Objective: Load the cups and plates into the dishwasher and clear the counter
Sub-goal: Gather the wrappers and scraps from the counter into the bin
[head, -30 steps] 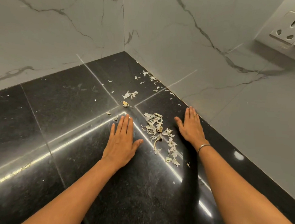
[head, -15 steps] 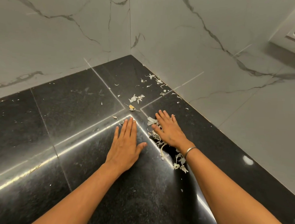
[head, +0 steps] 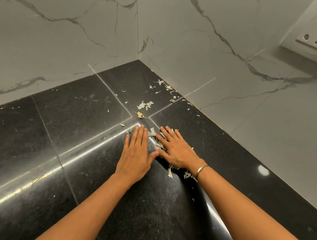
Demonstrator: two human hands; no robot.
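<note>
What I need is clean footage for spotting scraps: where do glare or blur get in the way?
Head view: a glare streak crosses the black counter left of the left hand, a round light spot sits at right; the loose scraps near the corner look sharp; the right hand covers others.

I see my left hand (head: pixel 137 151) lying flat, palm down, fingers straight and close together, thumb spread out sideways. My right hand (head: pixel 176 150) lies just beside it, palm down too, fingers straight and slightly fanned, angled in toward the left fingertips. The left thumb tip reaches the right hand's inner edge. My left forearm (head: pixel 88 207) and right forearm (head: pixel 241 201) are bare, stretched forward — converging as they near the hands.
</note>
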